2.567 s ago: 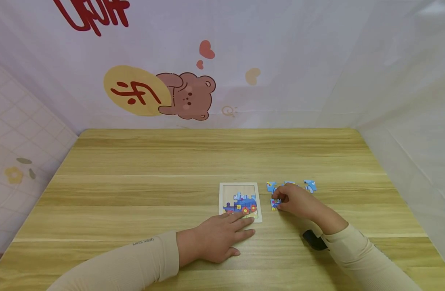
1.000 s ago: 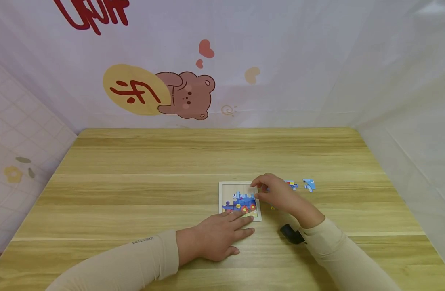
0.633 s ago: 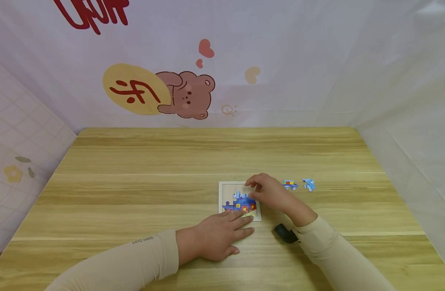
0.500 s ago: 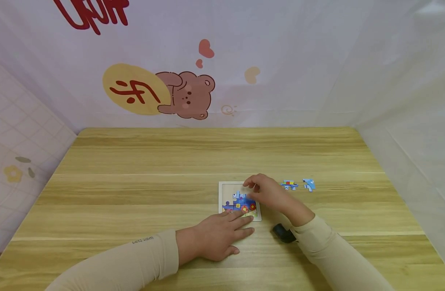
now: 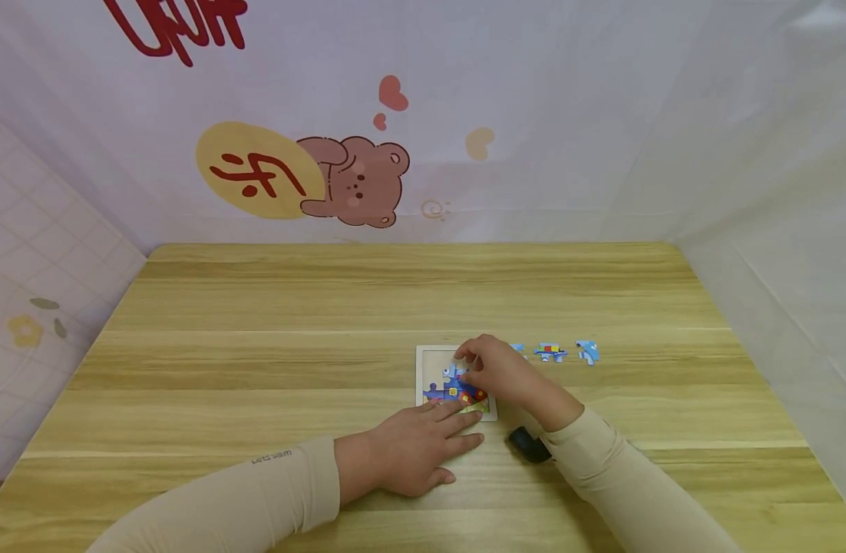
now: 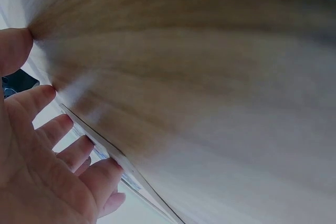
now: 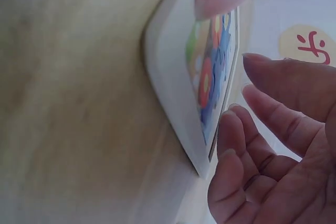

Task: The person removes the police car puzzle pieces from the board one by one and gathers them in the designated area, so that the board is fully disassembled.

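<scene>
A small puzzle tray (image 5: 419,376) with a pale rim lies on the table, partly filled with pieces forming a blue train picture (image 5: 454,390). My left hand (image 5: 412,452) lies flat with fingers spread, its fingertips resting on the tray's near edge; the left wrist view shows the fingers at the tray's rim (image 6: 142,179). Over the tray's right side hovers my right hand (image 5: 506,372), thumb and forefinger bent and apart. No piece shows between these fingertips in the right wrist view, where train pieces (image 7: 206,80) appear beyond the rim.
Right of the tray, loose puzzle pieces lie in a row: one with red and yellow blocks (image 5: 550,352), a pale blue one (image 5: 588,352), and another (image 5: 517,349) partly behind the right hand. A black wrist device (image 5: 530,445) sits at the right cuff.
My right hand has moved left from the loose pieces to above the tray, shifting slightly further left in the last half second. The left hand has stayed in place.
</scene>
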`<state>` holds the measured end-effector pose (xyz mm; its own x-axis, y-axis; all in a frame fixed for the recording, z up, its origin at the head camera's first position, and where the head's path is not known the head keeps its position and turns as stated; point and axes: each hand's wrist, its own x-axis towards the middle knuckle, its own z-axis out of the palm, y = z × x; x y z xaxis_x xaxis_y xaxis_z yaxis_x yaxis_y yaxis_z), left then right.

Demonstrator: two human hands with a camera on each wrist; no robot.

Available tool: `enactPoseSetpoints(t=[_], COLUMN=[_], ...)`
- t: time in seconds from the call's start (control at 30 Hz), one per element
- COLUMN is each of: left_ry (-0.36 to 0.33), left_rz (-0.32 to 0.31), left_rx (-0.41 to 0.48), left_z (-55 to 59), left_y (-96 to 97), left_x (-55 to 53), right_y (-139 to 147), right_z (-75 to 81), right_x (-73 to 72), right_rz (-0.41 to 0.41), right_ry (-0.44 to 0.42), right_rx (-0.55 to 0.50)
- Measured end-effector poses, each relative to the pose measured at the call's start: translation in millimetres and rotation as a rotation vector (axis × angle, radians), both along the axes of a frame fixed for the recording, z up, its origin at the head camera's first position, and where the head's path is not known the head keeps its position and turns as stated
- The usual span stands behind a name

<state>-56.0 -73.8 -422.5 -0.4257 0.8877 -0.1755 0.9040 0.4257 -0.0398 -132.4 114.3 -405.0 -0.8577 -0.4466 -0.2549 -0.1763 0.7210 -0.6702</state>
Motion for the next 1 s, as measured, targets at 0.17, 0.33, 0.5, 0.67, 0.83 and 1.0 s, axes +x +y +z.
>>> enactPoseSetpoints(t=[0.17, 0.33, 0.5, 0.67, 0.83, 1.0], left_ry=[0.003, 0.016, 0.025, 0.022, 0.019, 0.011], left_rz=[-0.001, -0.003, -0.008, -0.007, -0.007, -0.004], left_rx=[0.008, 0.017, 0.024, 0.024, 0.025, 0.019], left_z=[-0.3, -0.7, -0.9, -1.0, -0.9, -0.3], left_y=[-0.5, -1.1, -1.1, -1.1, -1.2, -0.9], left_x=[0.5, 1.0, 1.2, 0.7, 0.2, -0.2], right_y=[-3, -6, -11, -12, -13, -13], right_z=[-1.4, -3.6, -4.5, -4.6, -2.9, -2.0], right_x=[1.3, 1.9, 1.0, -0.2, 0.8, 1.4], right_rz=[0.002, 0.013, 0.014, 0.008, -0.004, -0.013], right_ry=[0.007, 0.038, 0.052, 0.055, 0.034, 0.013], right_rx=[0.029, 0.072, 0.115, 0.126, 0.103, 0.085])
